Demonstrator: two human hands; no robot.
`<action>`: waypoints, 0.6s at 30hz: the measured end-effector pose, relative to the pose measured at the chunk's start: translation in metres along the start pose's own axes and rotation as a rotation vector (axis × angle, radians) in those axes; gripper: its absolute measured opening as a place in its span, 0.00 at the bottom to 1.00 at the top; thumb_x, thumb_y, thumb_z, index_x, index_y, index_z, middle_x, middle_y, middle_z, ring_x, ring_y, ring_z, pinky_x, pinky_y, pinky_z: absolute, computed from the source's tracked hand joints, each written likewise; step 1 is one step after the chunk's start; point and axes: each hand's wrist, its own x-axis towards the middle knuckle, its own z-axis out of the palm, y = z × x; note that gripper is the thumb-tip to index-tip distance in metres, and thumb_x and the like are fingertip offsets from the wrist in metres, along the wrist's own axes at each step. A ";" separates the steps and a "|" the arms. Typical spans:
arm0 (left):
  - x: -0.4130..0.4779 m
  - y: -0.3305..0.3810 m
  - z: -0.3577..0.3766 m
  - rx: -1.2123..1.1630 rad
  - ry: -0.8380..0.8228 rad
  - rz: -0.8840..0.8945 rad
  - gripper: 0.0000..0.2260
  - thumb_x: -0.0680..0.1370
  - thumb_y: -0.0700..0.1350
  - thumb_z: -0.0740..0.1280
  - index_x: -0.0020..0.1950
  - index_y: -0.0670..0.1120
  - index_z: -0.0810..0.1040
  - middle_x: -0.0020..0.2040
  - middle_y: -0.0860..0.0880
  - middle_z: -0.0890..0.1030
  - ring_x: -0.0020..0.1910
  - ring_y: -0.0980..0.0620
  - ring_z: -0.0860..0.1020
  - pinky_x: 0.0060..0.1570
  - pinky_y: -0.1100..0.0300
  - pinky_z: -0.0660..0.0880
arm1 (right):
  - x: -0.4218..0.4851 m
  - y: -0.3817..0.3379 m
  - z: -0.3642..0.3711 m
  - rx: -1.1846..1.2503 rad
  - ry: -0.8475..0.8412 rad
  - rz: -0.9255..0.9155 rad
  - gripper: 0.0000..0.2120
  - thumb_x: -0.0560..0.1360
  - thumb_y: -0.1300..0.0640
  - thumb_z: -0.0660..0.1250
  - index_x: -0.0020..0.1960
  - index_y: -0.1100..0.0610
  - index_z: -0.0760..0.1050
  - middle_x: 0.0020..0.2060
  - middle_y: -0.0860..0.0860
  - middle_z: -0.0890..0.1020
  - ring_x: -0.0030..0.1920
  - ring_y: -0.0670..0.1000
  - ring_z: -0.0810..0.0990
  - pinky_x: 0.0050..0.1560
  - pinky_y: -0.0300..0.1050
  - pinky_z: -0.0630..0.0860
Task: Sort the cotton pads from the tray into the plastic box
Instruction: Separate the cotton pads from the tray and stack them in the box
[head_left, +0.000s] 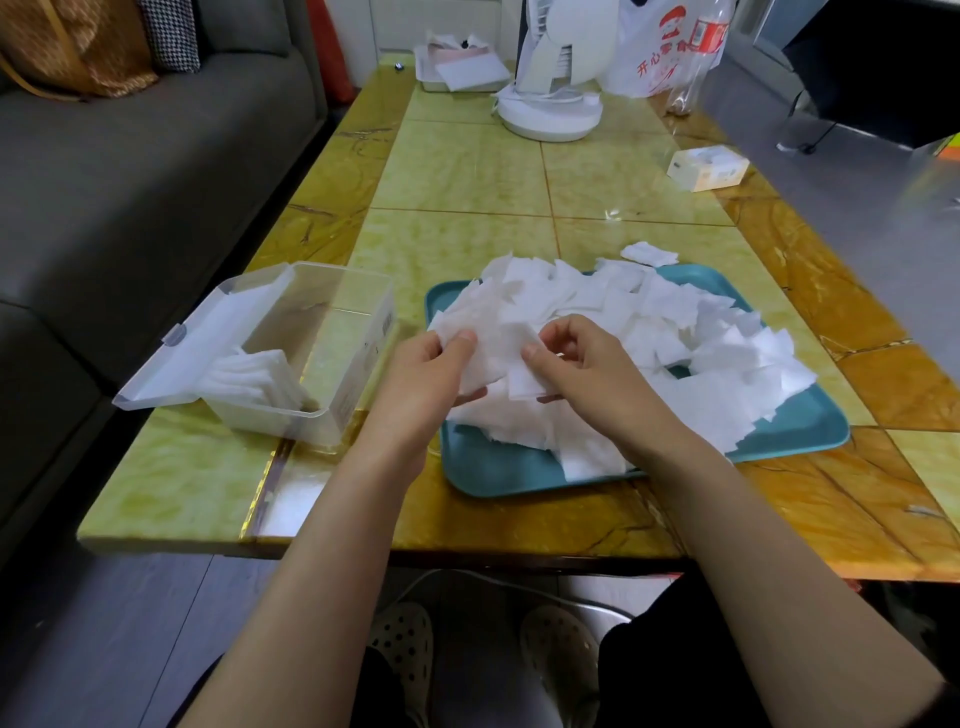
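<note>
Left hand (431, 374): over the near left part of the tray, thumb on top and fingers underneath; grip clamped on a small stack of cotton pads.
Right hand (576, 369): just beside the left, thumb pressed on the same stack, fingers curled below; grip clamped on it too.
Held stack (493, 364): white squares, raised slightly above the heap, between both hands.
Pile of pads (675, 338): heaped across the tray, some hanging over its far and right rims.
Tray (493, 475): teal, lying on the surface in front of the person.
Plastic box (358, 322): clear, just left of the tray, its lid (208, 338) folded open to the left.
Pads in box (254, 379): a short row standing on edge at the near end.
Loose pad (649, 254): on the surface just beyond the tray's far rim.
Surface (467, 171): glossy yellow-green and amber tiles.
Far end: white fan (550, 109), printed plastic bag (660, 57).
</note>
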 end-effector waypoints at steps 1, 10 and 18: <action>0.000 0.000 0.001 -0.020 -0.018 -0.005 0.08 0.82 0.44 0.60 0.51 0.47 0.79 0.51 0.47 0.84 0.51 0.50 0.82 0.49 0.56 0.80 | 0.000 0.000 0.000 -0.007 0.017 -0.001 0.04 0.76 0.56 0.65 0.46 0.54 0.71 0.40 0.48 0.74 0.37 0.45 0.74 0.36 0.34 0.77; -0.001 -0.003 0.004 0.049 0.035 0.103 0.05 0.75 0.38 0.69 0.47 0.48 0.81 0.42 0.51 0.84 0.42 0.57 0.82 0.40 0.67 0.79 | -0.002 -0.001 0.007 0.025 0.032 0.018 0.17 0.72 0.56 0.71 0.56 0.52 0.68 0.48 0.49 0.77 0.47 0.48 0.79 0.43 0.34 0.76; 0.002 -0.005 0.002 0.040 0.074 0.090 0.09 0.78 0.38 0.64 0.56 0.44 0.80 0.48 0.48 0.84 0.47 0.53 0.82 0.41 0.63 0.80 | 0.000 -0.004 -0.007 0.138 0.155 -0.031 0.03 0.73 0.61 0.70 0.45 0.54 0.79 0.40 0.49 0.82 0.38 0.42 0.80 0.40 0.33 0.77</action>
